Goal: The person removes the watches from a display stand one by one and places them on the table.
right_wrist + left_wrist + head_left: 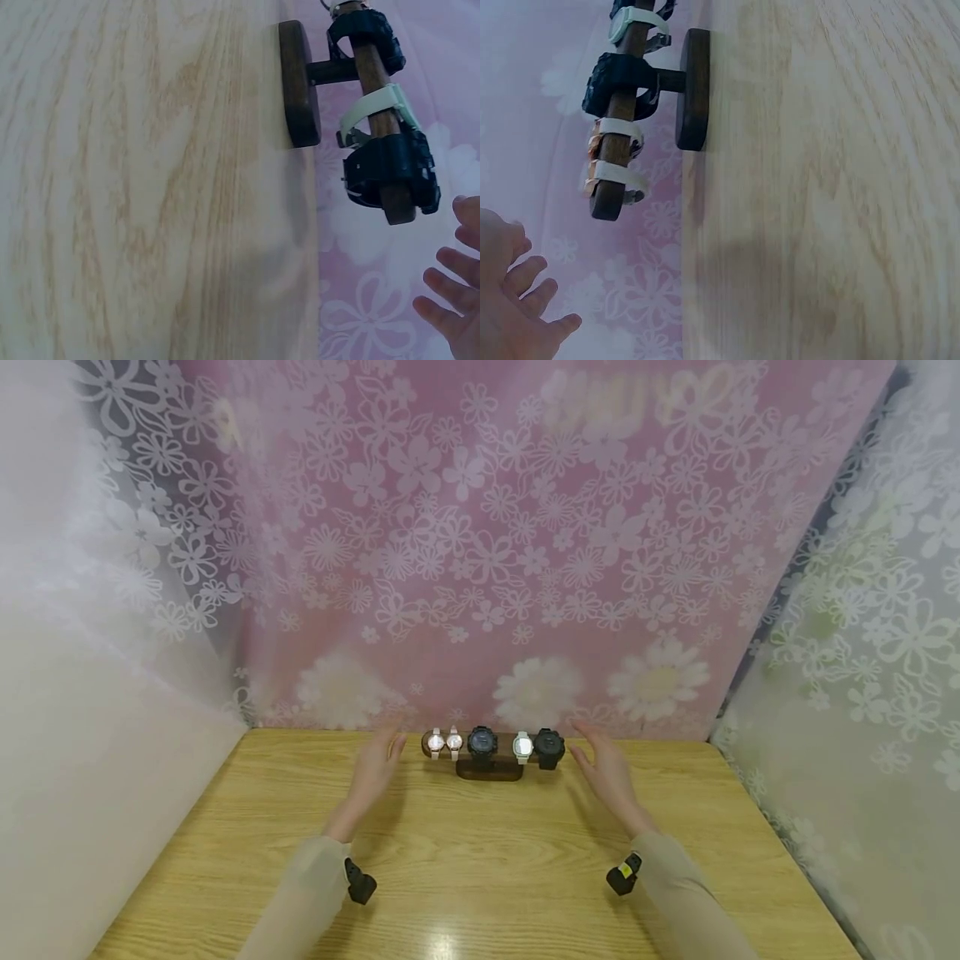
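Note:
A dark wooden watch stand (489, 772) stands at the back of the table, its crossbar carrying several watches. From the left these are two small watches with pale straps (454, 742), a black watch (482, 742), a pale mint watch (522, 746) and another black watch (550, 747). My left hand (377, 762) is just off the bar's left end, fingers relaxed and holding nothing. On the other side, my right hand (604, 768) is beside the right-hand black watch, its fingers apart and loosely bent. In both wrist views a gap shows between the fingers and the bar.
The wooden table (480, 852) runs back to a pink flowered curtain (480, 568). A pale sheet (97, 693) hangs along the left side, and a flowered one (862, 693) along the right. Each sleeve has a black wrist camera (361, 882) at its cuff.

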Demonstrator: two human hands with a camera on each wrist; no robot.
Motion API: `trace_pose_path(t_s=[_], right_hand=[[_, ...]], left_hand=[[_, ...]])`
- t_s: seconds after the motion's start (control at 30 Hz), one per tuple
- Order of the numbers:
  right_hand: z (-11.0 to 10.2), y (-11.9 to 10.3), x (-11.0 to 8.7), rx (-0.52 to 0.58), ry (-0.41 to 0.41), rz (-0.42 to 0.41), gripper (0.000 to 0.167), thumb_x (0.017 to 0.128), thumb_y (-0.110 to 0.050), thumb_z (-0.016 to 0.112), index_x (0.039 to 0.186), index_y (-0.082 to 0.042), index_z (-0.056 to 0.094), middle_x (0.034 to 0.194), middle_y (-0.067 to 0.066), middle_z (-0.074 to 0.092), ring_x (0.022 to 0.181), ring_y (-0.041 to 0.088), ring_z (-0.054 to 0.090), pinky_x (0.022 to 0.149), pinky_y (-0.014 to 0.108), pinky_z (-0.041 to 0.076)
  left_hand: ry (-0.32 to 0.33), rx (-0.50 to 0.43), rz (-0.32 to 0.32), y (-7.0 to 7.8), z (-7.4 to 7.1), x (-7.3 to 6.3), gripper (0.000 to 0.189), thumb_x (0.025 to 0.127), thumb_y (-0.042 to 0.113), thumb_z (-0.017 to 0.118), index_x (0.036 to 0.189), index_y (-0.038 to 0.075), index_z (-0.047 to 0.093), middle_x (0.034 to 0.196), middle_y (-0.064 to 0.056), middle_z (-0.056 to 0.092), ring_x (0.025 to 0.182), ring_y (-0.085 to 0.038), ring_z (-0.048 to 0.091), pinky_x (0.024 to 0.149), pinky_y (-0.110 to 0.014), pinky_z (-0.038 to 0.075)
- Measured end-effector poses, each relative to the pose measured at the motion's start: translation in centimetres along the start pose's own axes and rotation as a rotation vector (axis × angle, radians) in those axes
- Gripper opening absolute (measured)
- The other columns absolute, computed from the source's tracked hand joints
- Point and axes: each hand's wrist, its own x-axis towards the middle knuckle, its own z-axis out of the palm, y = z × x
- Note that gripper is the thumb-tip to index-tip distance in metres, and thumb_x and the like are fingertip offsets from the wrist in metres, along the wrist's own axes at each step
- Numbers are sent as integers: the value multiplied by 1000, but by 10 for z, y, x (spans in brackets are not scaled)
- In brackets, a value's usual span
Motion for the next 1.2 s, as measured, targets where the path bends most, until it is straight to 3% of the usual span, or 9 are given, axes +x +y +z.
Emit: trace_pose_path(t_s=[0.1, 0.27, 0.57, 1.2], right_hand=[[7, 3, 2, 15, -15, -6, 48, 100, -16, 66, 145, -4, 55, 135, 24, 62, 117, 44, 62, 93, 61, 52], [13, 2, 2, 77, -56, -6, 45, 101, -14, 65, 143, -2, 57, 137, 21, 62, 119, 40, 63, 94, 58, 53], [15, -1, -1, 95, -70, -8, 43, 102, -15, 63, 143, -3, 58, 124, 21, 69, 114, 40, 65, 94, 57, 55], [13, -5, -3, 103, -91, 38, 43, 102, -16, 63, 143, -5, 58, 128, 21, 67, 119, 40, 63, 97, 58, 52]], left_hand=[[-45, -10, -13, -1, 10, 2, 45, 106, 11, 53, 149, -2, 48, 146, -27, 51, 134, -46, 49, 110, -59, 42], [-105, -2, 19, -4, 22, 3, 47, 105, 11, 54, 152, 4, 46, 150, -22, 50, 135, -43, 49, 111, -58, 42], [-231, -14, -14, -3, 30, 4, 47, 108, 15, 49, 154, 6, 44, 159, -15, 38, 147, -36, 35, 119, -54, 32], [-225, -6, 30, -3, 28, 3, 46, 107, 11, 52, 152, 5, 45, 159, -13, 39, 144, -37, 39, 114, -55, 39]])
